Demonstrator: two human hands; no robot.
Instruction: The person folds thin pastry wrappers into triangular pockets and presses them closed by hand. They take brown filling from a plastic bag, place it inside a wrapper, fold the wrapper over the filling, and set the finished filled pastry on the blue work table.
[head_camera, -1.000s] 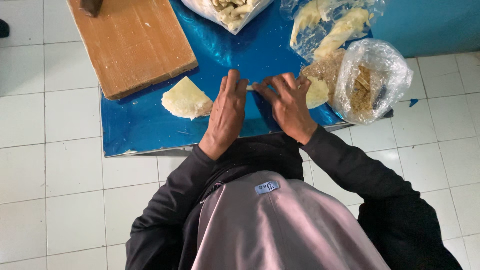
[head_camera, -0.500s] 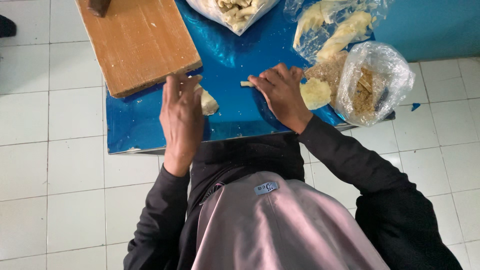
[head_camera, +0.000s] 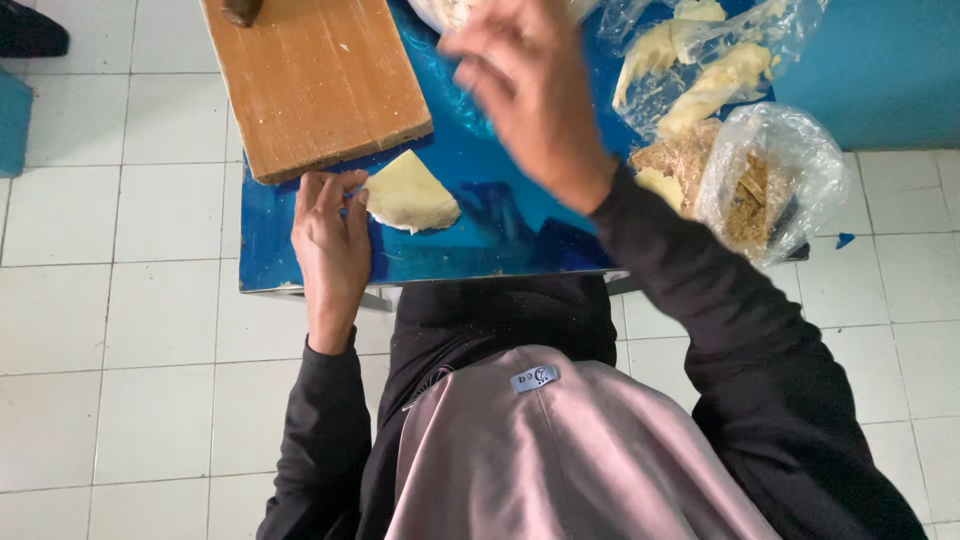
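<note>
A pale yellow folded wedge of dough (head_camera: 410, 195) lies on the blue table (head_camera: 480, 250), just below the wooden board (head_camera: 315, 80). My left hand (head_camera: 330, 240) rests flat on the table with its fingertips touching the wedge's left edge. My right hand (head_camera: 530, 85) is raised above the table's far middle, blurred by motion, fingers loosely curled; whether it holds anything I cannot make out. My dark sleeves and grey-pink headscarf fill the lower part of the view.
Clear plastic bags with pale yellow pieces (head_camera: 700, 70) lie at the back right. A bag of brown filling (head_camera: 765, 185) sits at the table's right edge. Another bag (head_camera: 450, 12) is at the top. White floor tiles (head_camera: 120, 350) surround the table.
My right hand lifted off the table and swung up toward the far middle. My left hand dropped flat beside the dough wedge, which now lies uncovered.
</note>
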